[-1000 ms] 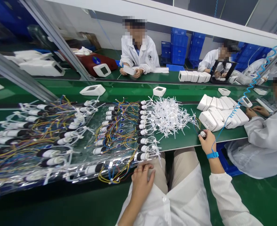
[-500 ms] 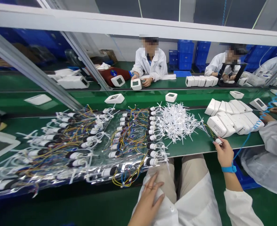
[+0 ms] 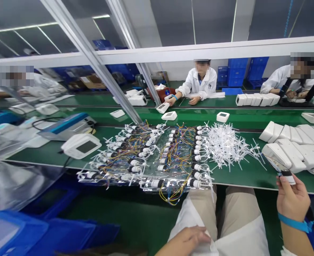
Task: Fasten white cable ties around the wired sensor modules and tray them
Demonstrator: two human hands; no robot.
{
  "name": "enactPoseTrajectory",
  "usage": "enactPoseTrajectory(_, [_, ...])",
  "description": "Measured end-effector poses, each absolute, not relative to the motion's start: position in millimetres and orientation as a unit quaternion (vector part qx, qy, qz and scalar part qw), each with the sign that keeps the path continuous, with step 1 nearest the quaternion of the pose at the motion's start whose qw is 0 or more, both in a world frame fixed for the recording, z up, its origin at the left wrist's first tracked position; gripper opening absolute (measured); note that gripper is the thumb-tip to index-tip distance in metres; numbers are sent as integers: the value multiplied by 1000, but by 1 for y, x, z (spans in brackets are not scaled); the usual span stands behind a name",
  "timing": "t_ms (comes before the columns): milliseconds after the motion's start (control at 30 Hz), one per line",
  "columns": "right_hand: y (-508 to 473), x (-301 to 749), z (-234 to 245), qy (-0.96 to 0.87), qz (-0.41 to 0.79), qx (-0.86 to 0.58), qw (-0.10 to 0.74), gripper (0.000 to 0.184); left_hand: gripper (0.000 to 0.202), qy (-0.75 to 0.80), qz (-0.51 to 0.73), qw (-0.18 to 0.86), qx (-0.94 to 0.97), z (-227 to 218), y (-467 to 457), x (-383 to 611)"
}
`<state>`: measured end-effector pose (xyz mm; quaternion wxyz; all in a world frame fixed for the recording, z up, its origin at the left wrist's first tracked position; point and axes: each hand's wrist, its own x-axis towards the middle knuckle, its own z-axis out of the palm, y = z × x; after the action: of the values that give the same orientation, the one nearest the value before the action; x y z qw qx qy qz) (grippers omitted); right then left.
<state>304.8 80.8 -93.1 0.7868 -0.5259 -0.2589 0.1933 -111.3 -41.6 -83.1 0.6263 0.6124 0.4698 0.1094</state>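
My right hand (image 3: 292,201) is closed around a small black-and-white wired cylindrical motor (image 3: 288,177) above the bench's front edge. Thin wires trail from it toward the white device housings (image 3: 279,154) just behind. Over my lap lies my left hand (image 3: 191,237), holding nothing, with its fingers stretched out on the white coat. Left of the right hand is a loose pile of white cable ties (image 3: 223,145). Beyond that, rows of similar motors (image 3: 196,166) with coloured wires and pale tubes rest on clear plastic sheeting.
White devices, one a screened device (image 3: 223,117), stand along the green conveyor (image 3: 191,117). A screened white device (image 3: 81,145) and a blue-topped grey unit (image 3: 68,126) are on the left. A metal post (image 3: 100,67) slants across. Co-workers sit opposite; blue bins (image 3: 74,234) stand lower left.
My view has turned left, so the bench appears farther right. My right hand still holds the motor. My left hand's fingers have drawn closer together. A co-worker opposite has moved a white device toward the conveyor.
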Motion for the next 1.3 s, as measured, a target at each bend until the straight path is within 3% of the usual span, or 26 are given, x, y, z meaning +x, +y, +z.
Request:
enactPoseTrajectory(100, [77, 296, -85, -247, 199, -515, 797, 62, 69, 440, 153, 658, 591, -74, -42, -104])
enactPoseTrajectory(300, [78, 283, -74, -262, 199, -484, 811, 56, 51, 372, 226, 737, 517, -61, -35, -58])
enactPoseTrajectory(567, [101, 274, -54, -247, 293, -437, 814, 51, 36, 348, 230, 703, 576, -63, -10, 6])
enactPoseTrajectory(700, [106, 279, -39, -254, 319, -450, 794, 55, 34, 340, 251, 683, 596, -71, 7, 28])
enactPoseTrajectory(967, [58, 285, -44, -240, 355, -514, 743, 51, 46, 358, 426, 599, 576, -69, 81, 107])
enactPoseTrajectory(1300, [3, 266, -73, -370, 359, -568, 642, 45, 48, 290, 375, 735, 484, -62, 81, 120])
